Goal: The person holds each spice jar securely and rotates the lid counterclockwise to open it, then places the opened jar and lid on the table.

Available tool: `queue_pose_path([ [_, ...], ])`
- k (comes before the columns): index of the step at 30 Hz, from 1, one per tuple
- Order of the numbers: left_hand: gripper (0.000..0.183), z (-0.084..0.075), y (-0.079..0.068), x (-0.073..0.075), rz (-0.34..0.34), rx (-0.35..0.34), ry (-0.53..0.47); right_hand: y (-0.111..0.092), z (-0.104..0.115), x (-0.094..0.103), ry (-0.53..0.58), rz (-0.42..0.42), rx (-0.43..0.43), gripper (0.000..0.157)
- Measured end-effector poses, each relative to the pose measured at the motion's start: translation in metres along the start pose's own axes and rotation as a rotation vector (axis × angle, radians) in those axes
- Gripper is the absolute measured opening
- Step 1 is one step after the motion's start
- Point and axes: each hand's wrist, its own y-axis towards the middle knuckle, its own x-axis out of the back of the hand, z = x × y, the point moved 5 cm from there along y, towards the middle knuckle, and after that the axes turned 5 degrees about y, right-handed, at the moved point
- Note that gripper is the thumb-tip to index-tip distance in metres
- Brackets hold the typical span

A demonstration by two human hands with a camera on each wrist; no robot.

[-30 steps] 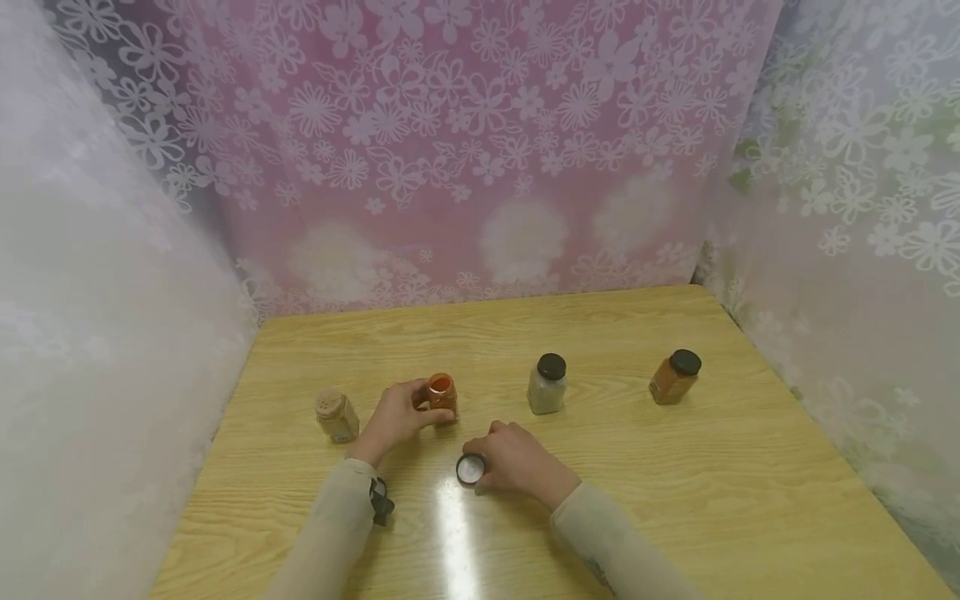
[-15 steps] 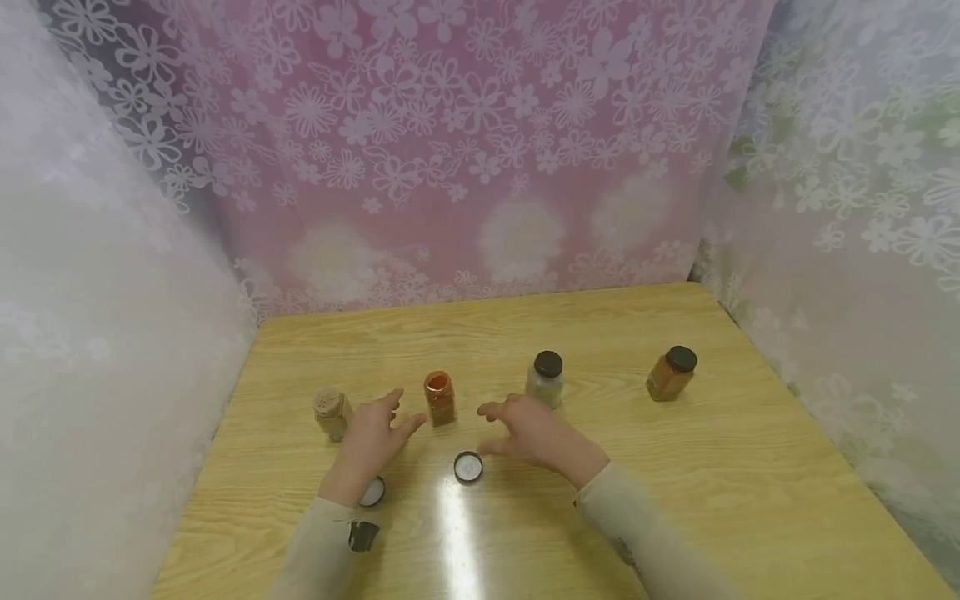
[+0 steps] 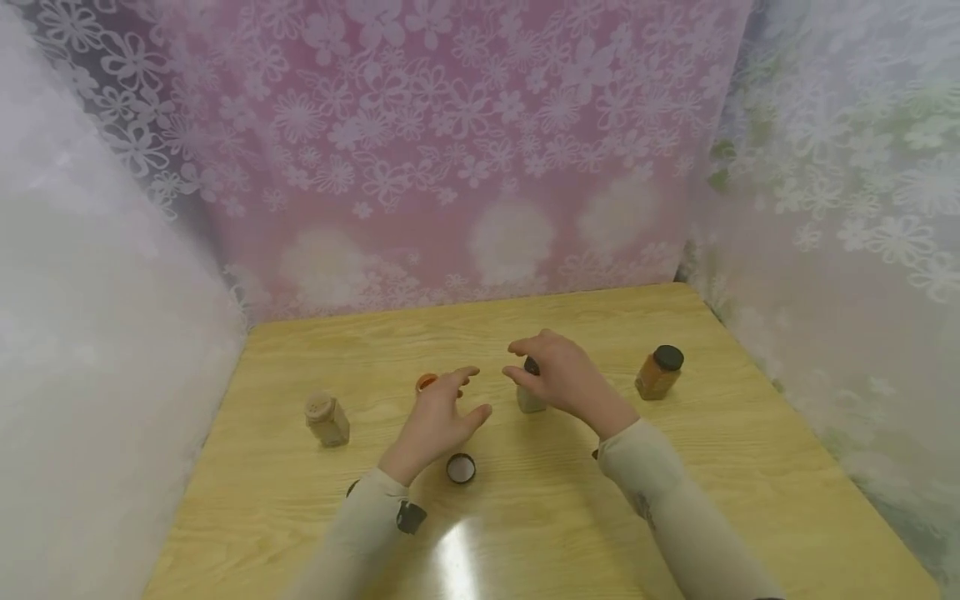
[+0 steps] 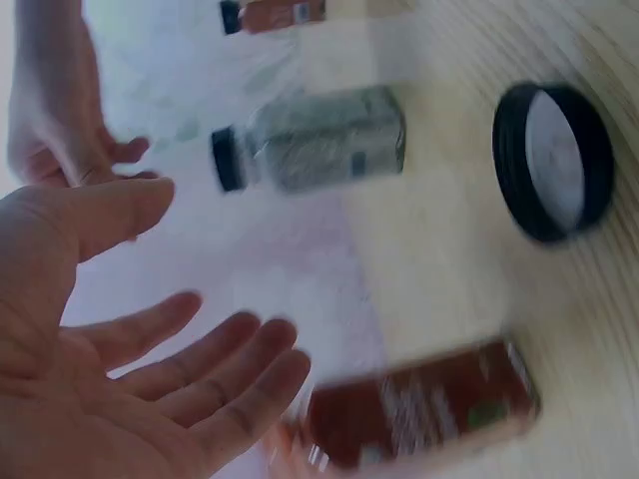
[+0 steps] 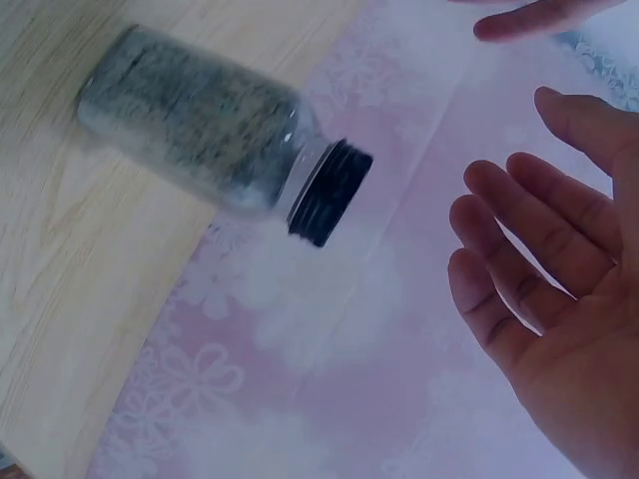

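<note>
My right hand (image 3: 572, 379) hovers over a glass spice jar (image 3: 531, 402) of grey-green seasoning, fingers spread and holding nothing. In the right wrist view that jar's black lid (image 5: 329, 193) is on, apart from the fingers. My left hand (image 3: 435, 425) is in the air with fingers apart, in front of an uncapped jar of red spice (image 3: 426, 382). Most of the red jar is hidden in the head view, but the left wrist view shows its side (image 4: 424, 409). A loose black lid (image 3: 461, 469) lies on the table just below my left hand, its pale inside upward.
A jar with a beige perforated top (image 3: 327, 421) stands at the left of the wooden table (image 3: 570, 517). On the right stands a black-capped orange-brown spice jar (image 3: 658, 375). Another dark lid is mostly covered by my left sleeve. Flowered curtains (image 3: 480, 167) surround the table.
A second ago my left hand held the red jar and my right hand the lid. Both let go; the lid stays on the table. Both hands have moved right, toward the grey-green jar.
</note>
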Motion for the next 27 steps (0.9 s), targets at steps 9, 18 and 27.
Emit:
queue_pose_path([
  [9, 0.078, -0.005, 0.042, -0.033, -0.016, -0.002, -0.055, -0.001, -0.025, 0.005, -0.064, 0.045, -0.101, 0.043],
  [18, 0.084, -0.001, 0.067, -0.071, 0.057, 0.042, -0.121, -0.007, -0.051, -0.006, -0.078, 0.169, -0.257, 0.056],
  [27, 0.091, -0.002, 0.079, -0.091, 0.149, 0.049, -0.096, -0.011, -0.062, -0.015, -0.13, 0.24, -0.361, 0.063],
])
